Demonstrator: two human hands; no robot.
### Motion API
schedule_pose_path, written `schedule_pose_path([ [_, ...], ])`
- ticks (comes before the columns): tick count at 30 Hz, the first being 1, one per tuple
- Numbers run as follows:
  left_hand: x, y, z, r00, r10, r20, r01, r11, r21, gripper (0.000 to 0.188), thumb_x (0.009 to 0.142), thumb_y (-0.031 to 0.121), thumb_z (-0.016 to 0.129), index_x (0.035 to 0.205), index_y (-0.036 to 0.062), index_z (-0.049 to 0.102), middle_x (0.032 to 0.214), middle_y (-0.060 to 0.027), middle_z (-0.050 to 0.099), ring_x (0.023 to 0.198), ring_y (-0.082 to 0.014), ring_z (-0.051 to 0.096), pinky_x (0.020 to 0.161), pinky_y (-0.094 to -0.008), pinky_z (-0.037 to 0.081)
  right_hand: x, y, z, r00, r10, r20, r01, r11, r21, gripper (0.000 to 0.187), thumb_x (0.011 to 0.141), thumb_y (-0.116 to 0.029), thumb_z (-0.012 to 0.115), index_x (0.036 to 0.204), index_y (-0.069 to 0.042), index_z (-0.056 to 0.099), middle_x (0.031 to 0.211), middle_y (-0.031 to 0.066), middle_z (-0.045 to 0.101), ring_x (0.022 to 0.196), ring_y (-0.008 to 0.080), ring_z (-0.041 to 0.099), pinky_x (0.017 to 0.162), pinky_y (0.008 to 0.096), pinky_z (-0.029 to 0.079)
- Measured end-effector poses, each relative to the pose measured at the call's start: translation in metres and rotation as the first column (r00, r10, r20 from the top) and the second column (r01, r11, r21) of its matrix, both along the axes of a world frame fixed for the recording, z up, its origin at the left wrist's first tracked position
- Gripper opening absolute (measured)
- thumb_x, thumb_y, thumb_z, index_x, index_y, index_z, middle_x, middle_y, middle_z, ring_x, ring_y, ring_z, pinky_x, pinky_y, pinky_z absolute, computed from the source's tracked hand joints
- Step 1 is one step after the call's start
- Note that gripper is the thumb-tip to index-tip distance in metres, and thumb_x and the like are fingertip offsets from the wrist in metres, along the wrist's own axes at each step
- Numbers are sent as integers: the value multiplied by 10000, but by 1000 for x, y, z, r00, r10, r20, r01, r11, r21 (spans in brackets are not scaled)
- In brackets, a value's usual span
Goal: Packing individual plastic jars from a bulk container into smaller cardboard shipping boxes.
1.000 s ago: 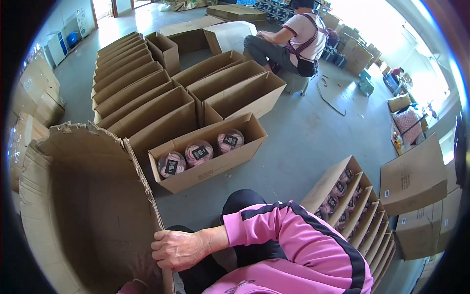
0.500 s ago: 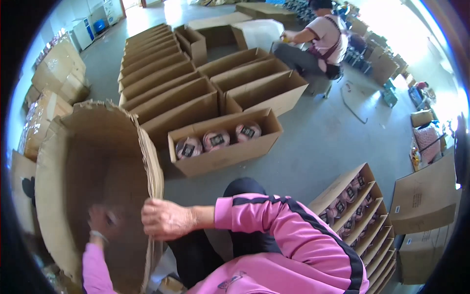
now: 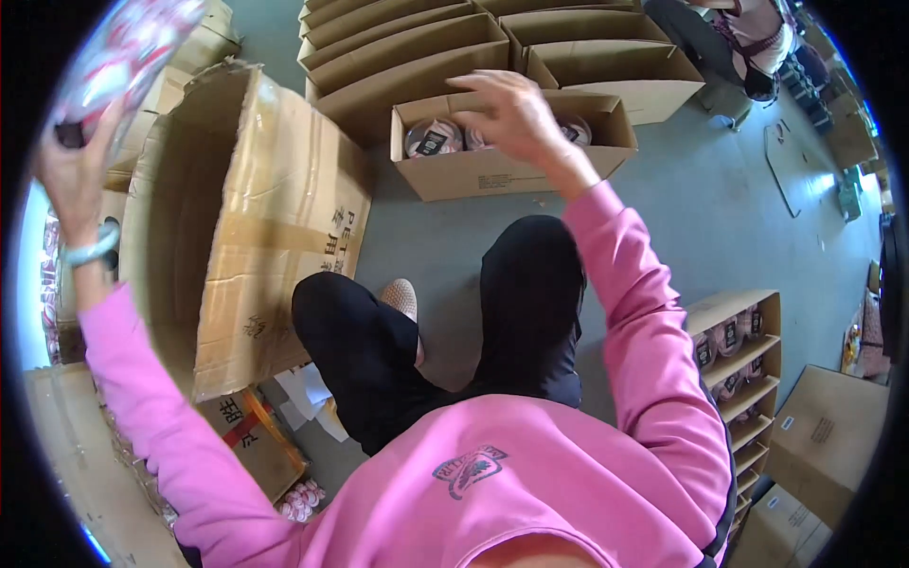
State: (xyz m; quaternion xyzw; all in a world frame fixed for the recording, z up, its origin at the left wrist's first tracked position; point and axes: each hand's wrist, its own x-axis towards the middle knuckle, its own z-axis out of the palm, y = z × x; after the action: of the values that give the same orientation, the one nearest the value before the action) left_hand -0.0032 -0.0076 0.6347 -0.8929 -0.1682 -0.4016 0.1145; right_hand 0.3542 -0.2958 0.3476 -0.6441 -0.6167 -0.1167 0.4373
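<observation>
From my feed, the item in the left hand (image 3: 71,175) is the hardest thing to read: a round pink-and-white packet (image 3: 128,52) sits up at the top left, blurred and smeared by the lens rim, and part of it runs out into the dark border. The left hand is raised beneath it, fingers closed on its lower edge, with a pale band at the wrist. I can't make out what the packet contains.

My right hand (image 3: 511,118) is lifted in front of the shallow cardboard box (image 3: 473,170) on the floor, fingers spread and curled, gripping nothing. It covers the middle of that box, so I see only two round pink packs (image 3: 434,139) at its left end and a sliver of another at its right.

The big open carton (image 3: 275,218) lies tipped on its side just beside my left knee, its inside in shadow. The packet is above and left of that carton, well apart from my right hand.

Another person (image 3: 748,33) is cut off at the top right edge.
</observation>
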Motion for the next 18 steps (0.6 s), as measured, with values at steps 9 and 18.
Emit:
schedule_pose_path([
  [9, 212, -117, -176, 400, -803, 442, 911, 400, -98, 943, 581, 312, 838, 1412, 65, 468, 1322, -206, 494, 1244, -403, 478, 1095, -514, 375, 67, -70, -163, 958, -190, 215, 284, 735, -616, 276, 817, -161, 699, 1084, -92, 684, 1063, 113, 708, 1066, 320, 640, 929, 495, 477],
  [18, 197, -170, -249, 928, -354, -112, 286, 874, -392, 981, 550, 353, 876, 1445, 269, 485, 1400, -123, 425, 1337, -370, 409, 1034, -577, 427, 6, -133, -164, 971, 187, -150, -240, 770, -591, 185, 878, -212, 617, 1001, -99, 694, 1007, 119, 697, 980, 312, 669, 846, 422, 519],
])
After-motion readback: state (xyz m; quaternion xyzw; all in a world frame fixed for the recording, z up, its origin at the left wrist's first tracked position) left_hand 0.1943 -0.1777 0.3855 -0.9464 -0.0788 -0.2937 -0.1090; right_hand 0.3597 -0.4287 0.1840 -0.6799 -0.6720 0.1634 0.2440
